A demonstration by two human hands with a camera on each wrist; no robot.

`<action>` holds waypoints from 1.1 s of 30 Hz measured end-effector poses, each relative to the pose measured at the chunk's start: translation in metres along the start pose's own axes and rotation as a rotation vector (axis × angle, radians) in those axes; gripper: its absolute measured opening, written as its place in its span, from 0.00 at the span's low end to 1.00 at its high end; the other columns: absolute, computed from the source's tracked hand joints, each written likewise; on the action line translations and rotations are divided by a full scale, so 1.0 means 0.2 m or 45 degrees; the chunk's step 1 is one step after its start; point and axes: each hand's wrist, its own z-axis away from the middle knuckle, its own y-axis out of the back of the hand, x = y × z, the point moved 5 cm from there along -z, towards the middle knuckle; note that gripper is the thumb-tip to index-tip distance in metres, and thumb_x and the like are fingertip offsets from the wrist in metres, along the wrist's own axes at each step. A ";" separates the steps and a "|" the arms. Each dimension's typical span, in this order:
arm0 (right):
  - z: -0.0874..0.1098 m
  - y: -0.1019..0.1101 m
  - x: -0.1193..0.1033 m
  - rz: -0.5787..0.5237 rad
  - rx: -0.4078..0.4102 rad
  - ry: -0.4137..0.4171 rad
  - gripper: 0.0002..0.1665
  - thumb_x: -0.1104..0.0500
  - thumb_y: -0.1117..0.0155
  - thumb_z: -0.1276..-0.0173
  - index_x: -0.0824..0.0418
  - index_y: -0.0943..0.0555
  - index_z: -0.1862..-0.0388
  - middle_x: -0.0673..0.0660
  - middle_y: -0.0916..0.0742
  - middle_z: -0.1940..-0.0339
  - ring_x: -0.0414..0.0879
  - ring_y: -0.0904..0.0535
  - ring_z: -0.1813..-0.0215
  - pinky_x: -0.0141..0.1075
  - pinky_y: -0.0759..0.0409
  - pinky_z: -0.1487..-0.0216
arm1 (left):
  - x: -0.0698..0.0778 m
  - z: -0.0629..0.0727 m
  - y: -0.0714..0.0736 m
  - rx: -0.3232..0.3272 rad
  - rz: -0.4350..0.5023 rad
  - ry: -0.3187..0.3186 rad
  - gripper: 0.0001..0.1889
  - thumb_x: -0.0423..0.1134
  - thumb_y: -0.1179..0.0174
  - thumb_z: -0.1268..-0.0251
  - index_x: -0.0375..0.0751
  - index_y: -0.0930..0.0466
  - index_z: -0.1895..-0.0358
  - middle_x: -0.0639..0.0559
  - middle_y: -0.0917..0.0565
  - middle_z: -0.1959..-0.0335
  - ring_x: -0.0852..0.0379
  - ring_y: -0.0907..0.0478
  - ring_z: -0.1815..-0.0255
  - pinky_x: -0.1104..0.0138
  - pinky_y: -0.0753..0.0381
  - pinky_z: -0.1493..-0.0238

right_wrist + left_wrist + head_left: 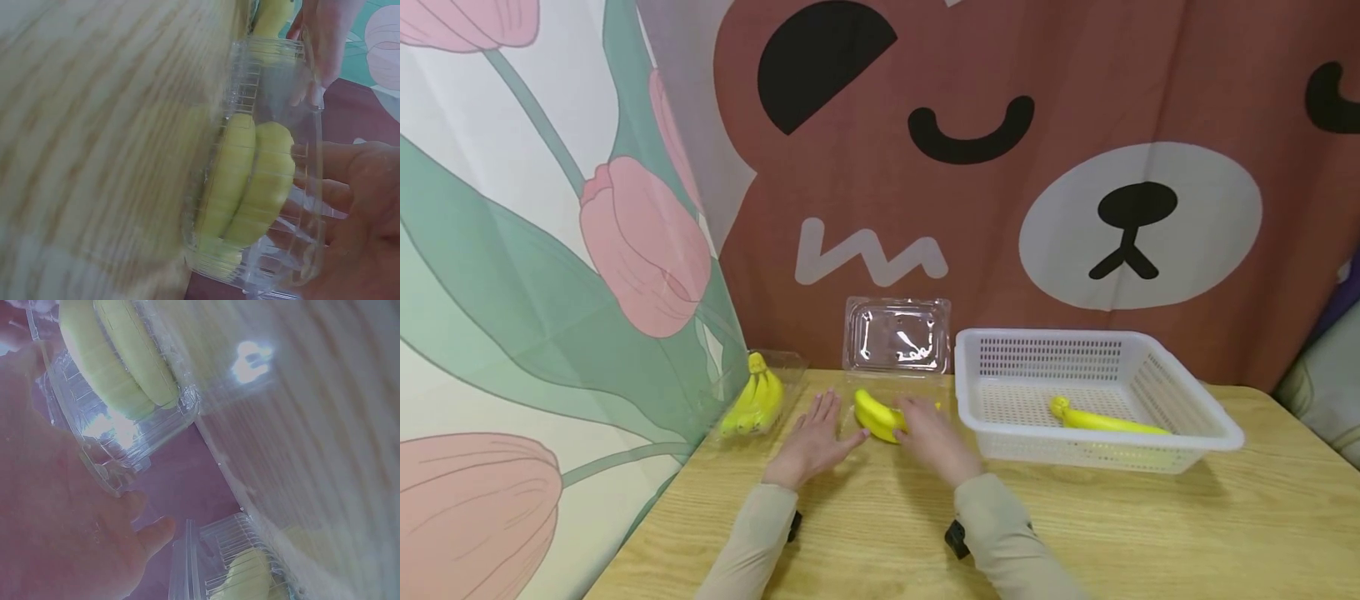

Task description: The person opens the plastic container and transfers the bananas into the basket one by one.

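Note:
A bunch of yellow bananas (pixel 877 417) lies in a clear plastic clamshell box (pixel 315 250), whose lid (pixel 897 337) stands up at the back. My right hand (pixel 934 435) reaches over the box's right side, its fingertips at the bananas; in the right wrist view its fingers look extended, partly behind clear plastic. At the box's left side is my left hand (pixel 815 440), fingers straight and thumb out toward the box. The left wrist view shows this hand beside the box rim (pixel 75 434); whether it touches the rim I cannot tell.
Left of my hands stands another clear box holding a banana bunch (pixel 758 402). A white perforated basket (pixel 1082 450) sits on the right, with yellow bananas (pixel 1108 422) inside. Behind the wooden table (pixel 880 533) hangs a cloth with a bear print (pixel 970 200).

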 end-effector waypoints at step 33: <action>-0.03 -0.06 0.01 -0.016 -0.004 0.010 0.27 0.70 0.36 0.34 0.64 0.24 0.36 0.63 0.17 0.44 0.58 0.22 0.44 0.53 0.24 0.41 | 0.01 0.00 0.00 -0.005 0.041 -0.020 0.47 0.67 0.55 0.30 0.35 0.54 0.22 0.41 0.57 0.21 0.43 0.63 0.21 0.45 0.54 0.26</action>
